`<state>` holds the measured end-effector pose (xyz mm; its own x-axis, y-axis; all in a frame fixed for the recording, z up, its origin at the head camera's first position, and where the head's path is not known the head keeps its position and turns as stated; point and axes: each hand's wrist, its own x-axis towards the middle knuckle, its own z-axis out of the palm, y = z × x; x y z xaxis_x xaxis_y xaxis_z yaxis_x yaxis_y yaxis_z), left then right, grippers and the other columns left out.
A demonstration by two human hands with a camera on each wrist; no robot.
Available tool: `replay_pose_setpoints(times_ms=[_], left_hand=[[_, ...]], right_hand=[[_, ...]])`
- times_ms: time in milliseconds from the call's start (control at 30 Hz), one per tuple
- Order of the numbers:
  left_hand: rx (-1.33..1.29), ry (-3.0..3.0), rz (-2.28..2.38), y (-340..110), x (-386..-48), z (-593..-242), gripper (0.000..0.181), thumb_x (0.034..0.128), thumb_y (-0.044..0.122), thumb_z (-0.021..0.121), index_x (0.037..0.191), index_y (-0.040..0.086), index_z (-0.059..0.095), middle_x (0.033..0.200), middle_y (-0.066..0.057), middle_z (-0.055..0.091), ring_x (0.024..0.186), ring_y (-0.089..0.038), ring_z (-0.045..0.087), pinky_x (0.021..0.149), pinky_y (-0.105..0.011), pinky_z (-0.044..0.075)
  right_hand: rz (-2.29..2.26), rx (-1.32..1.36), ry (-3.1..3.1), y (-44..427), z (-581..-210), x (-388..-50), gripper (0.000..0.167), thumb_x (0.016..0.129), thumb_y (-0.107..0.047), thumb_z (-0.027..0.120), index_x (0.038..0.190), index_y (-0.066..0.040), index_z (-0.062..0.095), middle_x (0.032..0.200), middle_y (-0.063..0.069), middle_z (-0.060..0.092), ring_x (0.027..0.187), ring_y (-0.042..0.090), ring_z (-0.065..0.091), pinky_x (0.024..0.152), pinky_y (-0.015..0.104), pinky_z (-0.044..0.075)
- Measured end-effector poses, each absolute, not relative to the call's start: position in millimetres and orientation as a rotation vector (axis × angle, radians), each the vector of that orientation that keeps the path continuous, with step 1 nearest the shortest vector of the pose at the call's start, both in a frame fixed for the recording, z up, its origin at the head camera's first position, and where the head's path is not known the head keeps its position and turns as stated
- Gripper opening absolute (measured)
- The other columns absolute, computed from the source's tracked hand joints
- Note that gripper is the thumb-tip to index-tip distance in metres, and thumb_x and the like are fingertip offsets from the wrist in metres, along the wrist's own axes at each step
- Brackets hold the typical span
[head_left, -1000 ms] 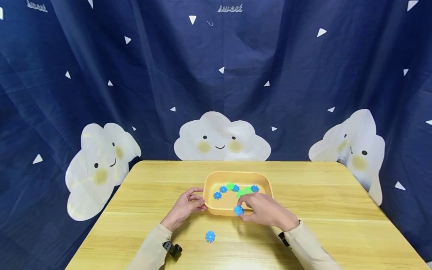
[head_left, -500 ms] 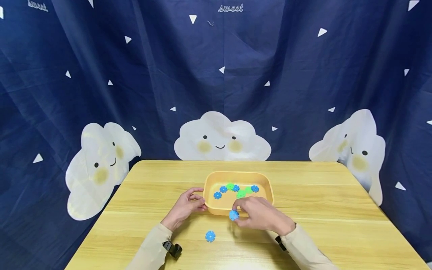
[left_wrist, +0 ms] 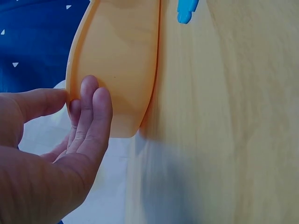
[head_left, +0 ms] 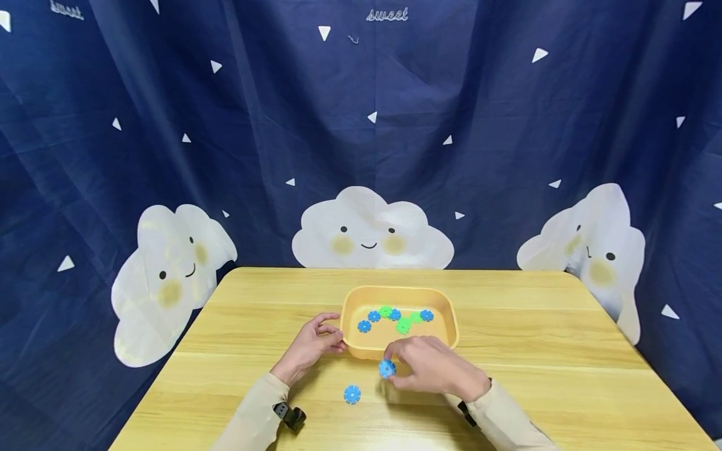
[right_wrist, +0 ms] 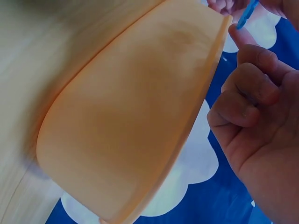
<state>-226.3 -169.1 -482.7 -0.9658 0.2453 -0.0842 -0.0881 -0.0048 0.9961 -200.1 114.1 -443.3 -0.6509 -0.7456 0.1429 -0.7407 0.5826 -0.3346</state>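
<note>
In the head view my left hand [head_left: 310,344] holds the left side of a yellow-orange plastic tray [head_left: 361,352]. The left wrist view shows the thumb at the tray's rim and the fingers against its outer wall. My right hand [head_left: 437,366] pinches a blue snowflake building disc [head_left: 387,369] between thumb and index finger, in front of the tray's near wall. The disc [right_wrist: 246,14] appears edge-on in the right wrist view, and the other fingers are curled. Another blue snowflake disc [head_left: 352,394] lies flat on the table between the hands.
Inside the tray lie several blue discs [head_left: 365,326] and green discs [head_left: 403,326]. The tray stands on a wood-grain table [head_left: 541,376]. Behind the table hangs a dark blue curtain [head_left: 372,150] with clouds and triangles.
My right hand has moved from the tray's front edge toward me and slightly left, carrying the blue snowflake disc. My left hand and the tray have stayed in place.
</note>
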Motion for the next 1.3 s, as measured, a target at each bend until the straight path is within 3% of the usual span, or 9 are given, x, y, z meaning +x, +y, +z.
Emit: replay_pose_setpoints(times_ms=[100,400,667,867,1033,1300], left_hand=[[0.167,2.038,2.065,-169,-226,-483,0.053,0.0981,-0.007,0.058,0.147,-0.011,0.037,0.105,-0.026,0.065,0.081,-0.022,0.072,0.085,-0.043,0.064],[0.152,2.054,2.065,-167,-226,-483,0.053,0.0977,-0.007,0.059,0.147,-0.010,0.039,0.104,-0.027,0.065,0.080,-0.022,0.072,0.087,-0.046,0.064],[0.181,2.064,2.065,-169,-227,-485,0.054,0.0976,-0.006,0.059,0.147,-0.011,0.039,0.104,-0.026,0.065,0.081,-0.024,0.072,0.087,-0.047,0.063],[0.208,2.073,2.051,-169,-227,-485,0.053,0.0989,-0.005,0.059,0.147,-0.012,0.038,0.102,-0.023,0.065,0.082,-0.023,0.072,0.088,-0.047,0.063],[0.211,2.066,2.047,-169,-227,-483,0.053,0.0999,-0.004,0.058,0.148,-0.011,0.037,0.101,-0.019,0.065,0.083,-0.021,0.071,0.089,-0.046,0.063],[0.212,2.071,2.039,-170,-226,-484,0.053,0.0998,-0.003,0.059,0.148,-0.010,0.038,0.102,-0.020,0.064,0.082,-0.019,0.071,0.088,-0.043,0.063]], right_hand=[[-0.567,-1.329,2.765,112,-444,-198,0.024,0.091,-0.033,0.073,0.108,-0.017,0.074,0.080,-0.009,0.064,0.054,-0.002,0.025,0.044,0.015,0.026],[-0.544,-1.351,2.744,106,-450,-194,0.018,0.090,-0.031,0.073,0.104,-0.019,0.074,0.098,-0.016,0.069,0.057,-0.005,0.036,0.048,0.012,0.039],[-0.481,-1.336,2.744,100,-457,-190,0.024,0.091,-0.036,0.074,0.107,-0.019,0.073,0.078,-0.012,0.060,0.051,-0.004,0.032,0.043,0.015,0.032],[-0.444,-1.345,2.753,97,-460,-188,0.026,0.091,-0.039,0.075,0.108,-0.019,0.073,0.085,-0.016,0.060,0.055,-0.004,0.038,0.047,0.014,0.036],[-0.432,-1.392,2.747,95,-465,-188,0.020,0.091,-0.037,0.076,0.102,-0.020,0.073,0.072,-0.016,0.053,0.055,-0.005,0.038,0.047,0.012,0.035],[-0.398,-1.454,2.722,91,-471,-188,0.019,0.091,-0.039,0.076,0.100,-0.022,0.073,0.088,-0.020,0.063,0.068,-0.007,0.047,0.059,0.009,0.044]])
